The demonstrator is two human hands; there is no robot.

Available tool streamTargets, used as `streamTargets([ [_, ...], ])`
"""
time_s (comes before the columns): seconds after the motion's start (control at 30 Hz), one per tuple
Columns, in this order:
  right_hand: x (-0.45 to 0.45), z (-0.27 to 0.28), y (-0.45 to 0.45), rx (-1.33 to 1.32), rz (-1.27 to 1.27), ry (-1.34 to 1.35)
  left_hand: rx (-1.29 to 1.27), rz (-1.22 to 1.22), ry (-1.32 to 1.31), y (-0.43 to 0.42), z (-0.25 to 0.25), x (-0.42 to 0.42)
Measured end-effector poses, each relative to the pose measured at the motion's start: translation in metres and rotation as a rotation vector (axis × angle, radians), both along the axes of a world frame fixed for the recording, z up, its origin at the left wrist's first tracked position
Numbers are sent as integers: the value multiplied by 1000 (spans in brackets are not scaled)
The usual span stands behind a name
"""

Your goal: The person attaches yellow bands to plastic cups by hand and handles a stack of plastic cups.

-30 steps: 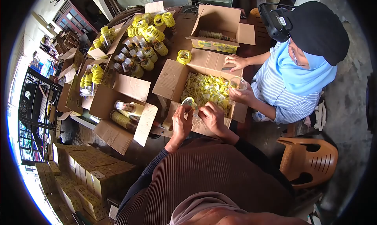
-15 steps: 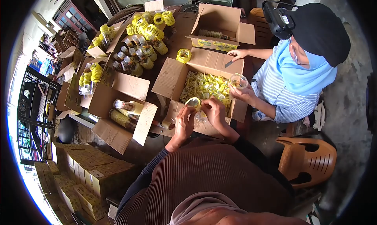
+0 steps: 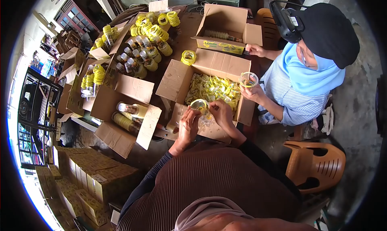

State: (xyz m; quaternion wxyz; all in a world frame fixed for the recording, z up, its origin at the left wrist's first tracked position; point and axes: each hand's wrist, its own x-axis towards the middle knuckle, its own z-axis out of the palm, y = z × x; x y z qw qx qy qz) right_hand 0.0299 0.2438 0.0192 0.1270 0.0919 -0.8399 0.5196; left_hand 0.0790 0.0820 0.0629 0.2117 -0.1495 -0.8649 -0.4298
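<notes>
My left hand [image 3: 188, 126] is wrapped round a clear plastic cup with a yellow rim [image 3: 198, 105], its open top tilted up towards me. Close to the cup's right edge, my right hand [image 3: 221, 116] has its fingers pinched together; what they hold, if anything, is too small to name. Under both hands stands an open cardboard box [image 3: 182, 72] filled with small yellow-and-white packets [image 3: 209, 88]. Some clear plastic [image 3: 207, 120] shows on the near flap, between my hands.
Across the box, a co-worker [image 3: 290, 86] holds a similar cup [image 3: 248, 79]. Behind stands a lemon-printed carton [image 3: 221, 45] with stacked cups. Filled cups [image 3: 141, 55] and yellow rings [image 3: 149, 29] crowd the table's left. Another open box [image 3: 117, 134] holds cup stacks. An orange chair [image 3: 314, 166] stands right.
The cup in my left hand has tipped slightly, and my right hand has shifted a little right. The co-worker's one hand moved away towards the lemon carton; their cup rose slightly.
</notes>
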Motion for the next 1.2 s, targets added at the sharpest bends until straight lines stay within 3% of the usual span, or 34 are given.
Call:
streamTargets([
  [0.07, -5, -34, 3, -42, 31, -272, -59, 23, 17, -8, -1, -4],
  [0.17, 4, -53, 9, 82, 195, -286, -154, 62, 41, -20, -6, -6],
  [0.33, 14, -74, 14, 293, 258, -299, -163, 76, 79, -26, -1, -2],
  [0.4, 11, -68, 19, 450, 280, -10, -160, 69, 98, -26, 4, 0],
  [0.43, 10, -59, 18, 454, 285, -10, -157, 74, 97, -26, 4, 0],
  [0.5, 3, -39, 14, 228, 203, 64, -174, 42, 91, -27, 3, 2],
  [0.53, 0, -32, 14, 163, 226, -106, -170, 49, 92, -27, 2, 2],
  [0.57, -2, -25, 11, 168, 233, -105, -180, 31, 82, -27, 2, 3],
  [0.63, -3, -17, 5, -535, 389, -409, -187, 18, 73, -25, 4, 5],
  [0.7, -4, -23, 5, -477, 431, -338, -205, -43, 98, -23, 8, 6],
  [0.83, 1, -6, 8, -548, 408, -489, -120, -43, 110, -21, 3, 5],
  [0.9, 4, -1, 10, -666, 392, -583, 292, 40, -16, -12, 5, 5],
  [0.97, 10, 5, 10, -683, 410, -639, 254, 4, -20, -22, -3, -1],
  [1.03, 15, 12, 8, -702, 433, -698, 2, -4, -22, -30, -7, -2],
  [1.07, 18, 15, 6, -687, 439, -672, 75, -10, -186, -35, -23, -1],
  [1.17, 17, 6, 5, -624, 466, -590, -6, -27, -217, -47, -46, 2],
  [1.2, 15, 1, 8, -490, 448, -504, 12, -25, -170, -44, -33, 6],
])
